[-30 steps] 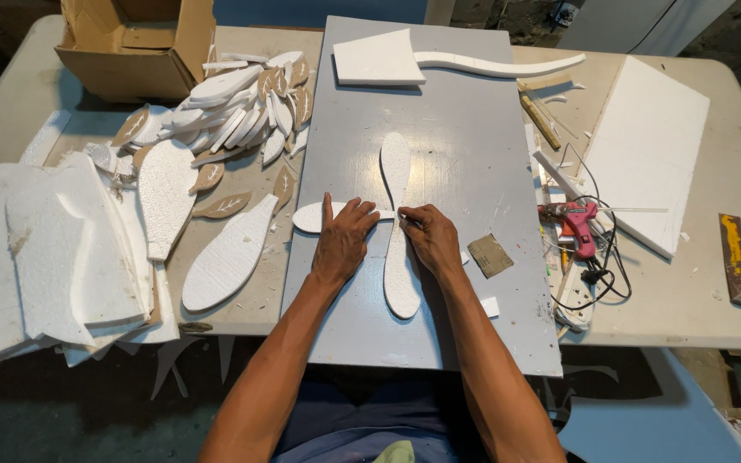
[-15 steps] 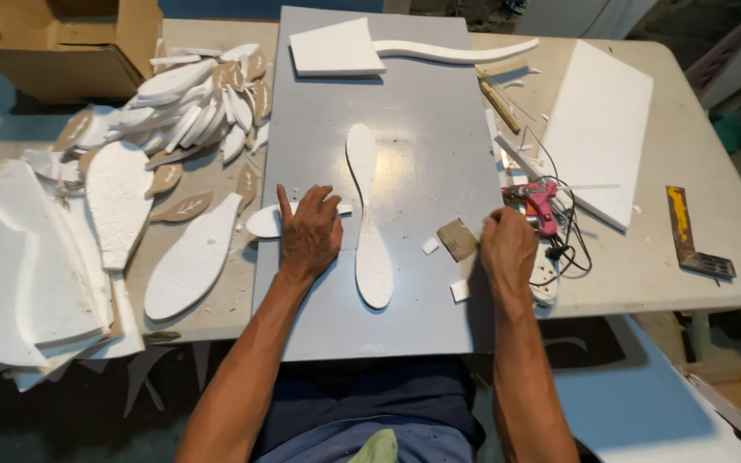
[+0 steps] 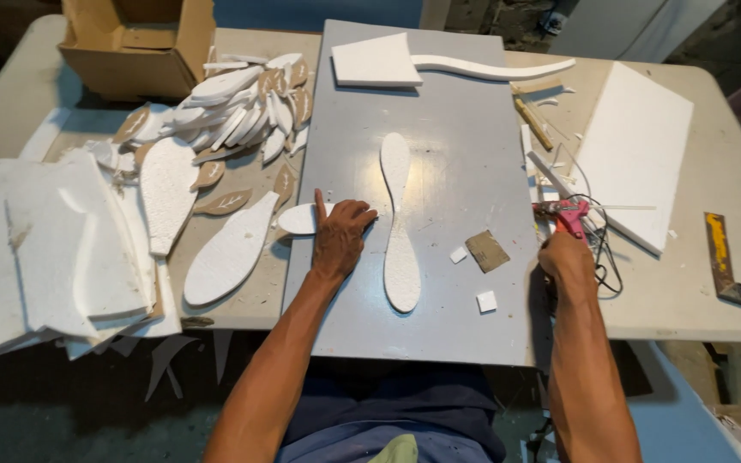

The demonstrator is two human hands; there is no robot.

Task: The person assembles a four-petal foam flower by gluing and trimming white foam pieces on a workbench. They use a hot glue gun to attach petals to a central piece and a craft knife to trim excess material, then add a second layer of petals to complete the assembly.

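A long white foam cutout with a narrow waist lies lengthwise on the grey board. My left hand rests just left of it, fingers loosely spread, pressing on the inner end of a small white foam oval that sticks out over the board's left edge. My right hand is at the board's right edge, closed around the handle of a red glue gun whose nozzle points to the left. Black cable trails from the gun.
A brown sandpaper scrap and two small foam squares lie between my hands. Foam leaf shapes, stacked foam sheets and a cardboard box fill the left. A foam slab and metal square sit right.
My right hand left the long foam cutout, moved right to the board's edge and took hold of the glue gun. My left hand stayed on the small foam oval.
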